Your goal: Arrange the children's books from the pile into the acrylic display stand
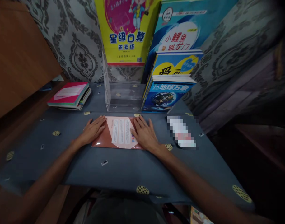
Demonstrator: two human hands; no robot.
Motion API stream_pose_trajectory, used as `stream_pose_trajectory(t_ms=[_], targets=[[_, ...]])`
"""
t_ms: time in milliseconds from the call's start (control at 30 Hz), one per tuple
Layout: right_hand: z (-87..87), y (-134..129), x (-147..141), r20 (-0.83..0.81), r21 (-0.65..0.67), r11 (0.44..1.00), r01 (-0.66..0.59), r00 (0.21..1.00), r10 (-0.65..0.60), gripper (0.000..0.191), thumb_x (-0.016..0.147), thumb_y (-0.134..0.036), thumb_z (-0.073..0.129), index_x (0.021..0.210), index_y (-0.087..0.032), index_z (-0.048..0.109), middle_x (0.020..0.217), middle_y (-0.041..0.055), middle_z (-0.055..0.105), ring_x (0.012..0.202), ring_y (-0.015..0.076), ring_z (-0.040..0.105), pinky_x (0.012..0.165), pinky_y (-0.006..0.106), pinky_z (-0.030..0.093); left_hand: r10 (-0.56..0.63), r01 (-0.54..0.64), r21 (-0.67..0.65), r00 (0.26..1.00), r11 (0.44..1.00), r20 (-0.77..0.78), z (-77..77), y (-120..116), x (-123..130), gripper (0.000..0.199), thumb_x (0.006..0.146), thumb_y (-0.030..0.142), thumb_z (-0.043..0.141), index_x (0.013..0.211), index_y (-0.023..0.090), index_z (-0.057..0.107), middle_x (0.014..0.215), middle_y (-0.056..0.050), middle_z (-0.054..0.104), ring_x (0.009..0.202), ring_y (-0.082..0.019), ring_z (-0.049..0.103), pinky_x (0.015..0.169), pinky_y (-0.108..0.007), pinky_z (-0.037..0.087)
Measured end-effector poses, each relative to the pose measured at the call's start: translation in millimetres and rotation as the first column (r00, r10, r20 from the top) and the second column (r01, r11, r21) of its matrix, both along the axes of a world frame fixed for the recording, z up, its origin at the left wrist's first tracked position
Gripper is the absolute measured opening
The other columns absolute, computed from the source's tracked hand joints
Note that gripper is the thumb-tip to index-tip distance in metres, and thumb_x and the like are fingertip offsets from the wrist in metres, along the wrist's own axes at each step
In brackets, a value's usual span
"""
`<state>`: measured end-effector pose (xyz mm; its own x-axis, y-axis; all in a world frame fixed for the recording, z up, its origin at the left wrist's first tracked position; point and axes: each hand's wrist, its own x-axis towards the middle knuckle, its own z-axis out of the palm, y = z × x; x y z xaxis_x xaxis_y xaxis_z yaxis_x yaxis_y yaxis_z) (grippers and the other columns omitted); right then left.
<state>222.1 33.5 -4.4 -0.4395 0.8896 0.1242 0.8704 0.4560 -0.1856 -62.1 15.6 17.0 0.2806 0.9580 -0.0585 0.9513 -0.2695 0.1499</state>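
- Left hand, fingers extended: nine o'clock on the brown-and-pink book.
- Right hand, loosely spread: three o'clock, apparently helping steady it.
- Book lies flat at six o'clock from the clear bookstand.

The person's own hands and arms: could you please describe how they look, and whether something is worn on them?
The left hand and right hand are ungloved, with slim fingers. Both forearms are bare, with no sleeve in view. I can make out no ring, watch or bracelet.
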Motion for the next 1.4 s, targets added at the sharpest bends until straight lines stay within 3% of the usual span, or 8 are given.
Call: stream_pose_trajectory(t_ms=[233,367,567,700,900,1167,1267,1400], targets=[[2.1,-2.7,2.0,-0.005,-0.032,0.979,-0.2,0.98,0.2,0.054,0.103,-0.039,0.036,0.149,-0.01,0.044,0.16,0.0163,0.036,0.152,0.0282,0.025,0.124,0.055,0.014,0.007,-0.007,0.082,1.0,0.997,-0.011,-12.1,-0.6,0.2,0.052,0.102,0.031,0.024,0.151,0.018,0.037,0.161,-0.011,0.036,0.151,-0.022,0.03,0.122,-0.052,0.021],[4.5,-15.4,-11.7,-0.017,-0.062,0.942,-0.329,0.944,0.328,0.054,0.103,-0.04,0.041,0.15,-0.012,0.042,0.158,0.0166,0.039,0.15,0.0282,0.029,0.124,0.055,0.017,0.002,0.0,0.113,1.0,0.994,-0.016,-14.2,-0.9,0.2,0.051,0.102,0.031,0.024,0.15,0.019,0.039,0.16,-0.011,0.038,0.15,-0.022,0.031,0.121,-0.052,0.024],[10.1,-51.8,-68.1,-0.013,-0.007,0.781,-0.624,0.781,0.624,0.062,0.101,-0.05,0.045,0.149,-0.01,0.041,0.159,0.0162,0.037,0.151,0.0284,0.027,0.124,0.057,0.018,-0.02,0.021,0.161,1.0,0.987,-0.011,-18.4,-0.2,-2.2,0.05,0.101,0.029,0.025,0.148,0.019,0.041,0.159,-0.012,0.04,0.149,-0.022,0.034,0.119,-0.053,0.027],[14.2,-66.4,-85.2,-0.014,0.006,0.733,-0.68,0.733,0.68,0.062,0.102,-0.051,0.041,0.151,-0.012,0.038,0.16,0.013,0.035,0.152,0.0249,0.026,0.125,0.053,0.02,-0.046,0.046,0.163,0.999,0.986,-0.004,-19.1,-0.1,-4.1,0.051,0.101,0.029,0.024,0.148,0.018,0.041,0.159,-0.012,0.04,0.149,-0.022,0.034,0.119,-0.054,0.028],[8.1,-76.8,-51.0,-0.068,-0.024,0.773,-0.634,0.772,0.631,0.064,0.102,-0.052,0.041,0.154,-0.015,0.034,0.16,0.0119,0.036,0.153,0.0254,0.024,0.126,0.052,0.014,-0.035,0.033,0.171,0.999,0.985,0.007,-20.2,-0.5,-4.7,0.051,0.102,0.031,0.025,0.148,0.016,0.042,0.159,-0.012,0.04,0.148,-0.024,0.035,0.118,-0.054,0.029],[-1.1,-85.4,30.6,-0.116,-0.035,0.899,-0.437,0.895,0.431,0.071,0.101,-0.042,0.05,0.16,-0.019,0.017,0.163,0.0135,0.028,0.153,0.0265,0.022,0.124,0.054,0.024,-0.017,0.031,0.199,0.997,0.979,-0.074,-8.8,-5.6,2.4,0.049,0.102,0.028,0.027,0.145,0.016,0.047,0.155,-0.014,0.045,0.144,-0.029,0.042,0.114,-0.058,0.034],[-3.7,-84.7,42.5,-0.114,-0.036,0.915,-0.401,0.912,0.395,0.069,0.101,-0.039,0.051,0.159,-0.019,0.019,0.163,0.0139,0.029,0.152,0.0279,0.026,0.122,0.058,0.027,-0.104,0.135,0.233,0.984,0.963,-0.142,-1.8,-18.2,14.3,0.046,0.103,0.029,0.027,0.136,0.015,0.057,0.147,-0.017,0.055,0.137,-0.031,0.05,0.112,-0.059,0.035],[-3.7,-84.0,43.0,-0.134,-0.01,0.925,-0.379,0.918,0.374,0.06,0.1,-0.032,0.052,0.155,-0.018,0.032,0.159,0.0139,0.038,0.149,0.0278,0.033,0.121,0.058,0.029,-0.327,0.363,0.226,0.928,0.904,-0.179,-2.7,-40.4,35.3,0.059,0.1,0.057,0.035,0.138,0.016,0.054,0.148,-0.014,0.054,0.139,-0.031,0.047,0.113,-0.049,0.037]])
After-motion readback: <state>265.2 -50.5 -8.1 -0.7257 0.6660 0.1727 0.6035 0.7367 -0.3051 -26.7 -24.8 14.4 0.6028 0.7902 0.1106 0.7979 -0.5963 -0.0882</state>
